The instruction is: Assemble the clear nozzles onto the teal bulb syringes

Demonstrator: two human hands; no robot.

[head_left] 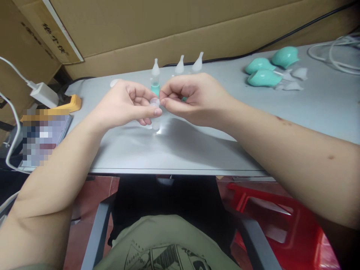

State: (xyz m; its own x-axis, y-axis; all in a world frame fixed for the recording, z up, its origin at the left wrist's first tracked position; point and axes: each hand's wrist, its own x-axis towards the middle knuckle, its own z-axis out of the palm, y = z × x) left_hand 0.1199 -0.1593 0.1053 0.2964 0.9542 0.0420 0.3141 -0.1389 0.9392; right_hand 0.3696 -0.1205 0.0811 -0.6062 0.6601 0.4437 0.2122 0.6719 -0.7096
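Observation:
My left hand (126, 103) is closed around a small clear plastic cylinder (155, 125), with the thumb across its front and the rim facing up. My right hand (191, 95) has its thumb and index finger pinched together at the cylinder's rim. Whatever those fingertips hold, if anything, is too small to make out. Just behind my hands stands a clear bottle with a teal lower part (155, 88) and a white pointed tip (155, 68). Two more white pointed tips (179, 65) rise behind my right hand, which hides what is under them.
Several teal bulbs (264, 77) with translucent white pieces (292, 85) lie at the right on the grey table (230, 150). A white cable (337, 56) is coiled beyond them. At left are a white charger (45, 94) and a yellow power strip (73, 103). Cardboard (168, 26) borders the back.

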